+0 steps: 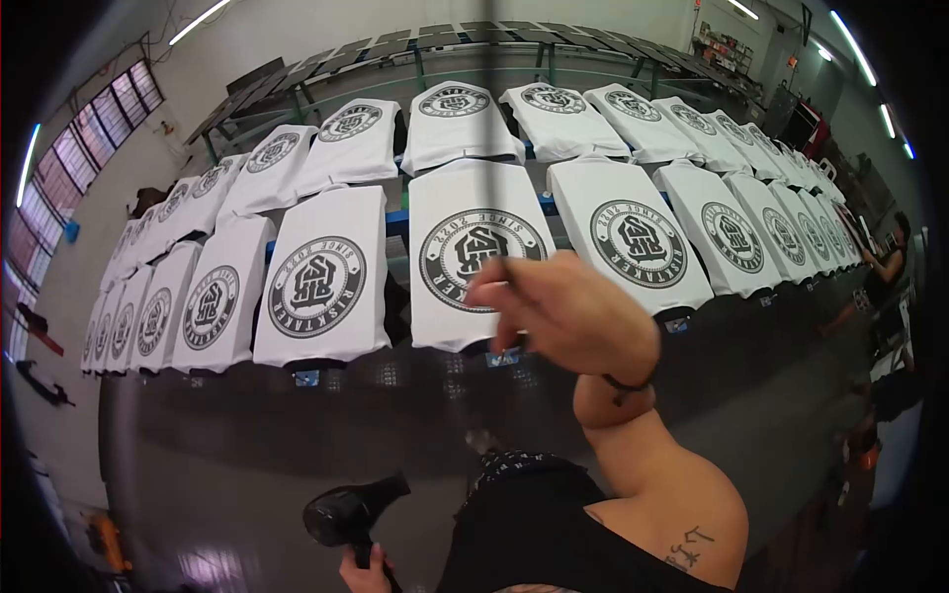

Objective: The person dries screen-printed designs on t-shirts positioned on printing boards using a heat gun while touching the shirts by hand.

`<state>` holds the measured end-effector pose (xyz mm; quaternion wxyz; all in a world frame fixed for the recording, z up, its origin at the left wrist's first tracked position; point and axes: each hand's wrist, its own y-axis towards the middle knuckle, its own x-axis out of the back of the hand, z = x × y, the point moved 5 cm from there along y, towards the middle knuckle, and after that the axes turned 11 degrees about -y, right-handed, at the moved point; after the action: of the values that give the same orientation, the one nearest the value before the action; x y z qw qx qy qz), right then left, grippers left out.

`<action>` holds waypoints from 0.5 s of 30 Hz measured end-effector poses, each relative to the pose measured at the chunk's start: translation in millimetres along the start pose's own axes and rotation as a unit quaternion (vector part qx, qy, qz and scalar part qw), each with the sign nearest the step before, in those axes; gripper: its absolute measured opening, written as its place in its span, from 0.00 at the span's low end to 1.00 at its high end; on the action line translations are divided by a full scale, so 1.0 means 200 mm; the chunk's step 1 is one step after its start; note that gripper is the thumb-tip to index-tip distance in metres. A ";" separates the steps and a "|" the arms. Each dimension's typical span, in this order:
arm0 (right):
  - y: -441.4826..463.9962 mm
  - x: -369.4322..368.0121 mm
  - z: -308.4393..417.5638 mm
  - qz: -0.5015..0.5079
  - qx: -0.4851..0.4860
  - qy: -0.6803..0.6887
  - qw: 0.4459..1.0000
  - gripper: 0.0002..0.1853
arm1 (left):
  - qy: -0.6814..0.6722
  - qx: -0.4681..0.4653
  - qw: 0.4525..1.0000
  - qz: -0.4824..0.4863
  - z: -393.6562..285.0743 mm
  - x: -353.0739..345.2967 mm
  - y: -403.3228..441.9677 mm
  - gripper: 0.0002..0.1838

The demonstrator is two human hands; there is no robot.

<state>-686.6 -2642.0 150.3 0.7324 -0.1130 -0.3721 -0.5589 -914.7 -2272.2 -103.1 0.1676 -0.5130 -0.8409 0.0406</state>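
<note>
My left hand (365, 574) is at the bottom of the view, wrapped round the handle of a black hair dryer (341, 514). The dryer's nozzle points up and to the right. Raised in front of me, my right hand (568, 301) has its fingers curled around the lower end of a dark, blurred cord (487, 119) that hangs down from above. Behind that hand lies a white T-shirt (476, 183) with a round black print, stretched over a board. The hand partly hides the print.
More printed white T-shirts (321, 277) lie on boards in two long rows curving left and right. Dark bare boards (435, 42) stand on a rack behind. A person (890, 262) is at the far right. Dark floor (247, 425) runs along the near row.
</note>
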 end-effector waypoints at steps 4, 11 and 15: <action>0.36 -0.26 0.17 0.032 0.166 -0.023 0.985 0.17 | -0.037 -0.009 0.996 0.082 -0.05 0.00 -0.06 0.10; 0.75 -0.79 0.57 -0.045 0.304 -0.067 0.949 0.24 | 0.059 -0.004 0.979 0.196 -0.17 -0.21 -0.05 0.16; 1.14 -1.35 0.78 -0.057 0.302 -0.061 0.950 0.20 | 0.096 -0.027 0.978 0.186 -0.18 -0.41 0.03 0.22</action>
<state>-573.3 -2272.5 134.6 0.6750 0.1012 -0.5731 -0.4535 -864.6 -2345.3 -91.1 0.2235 -0.6659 -0.7118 -0.0009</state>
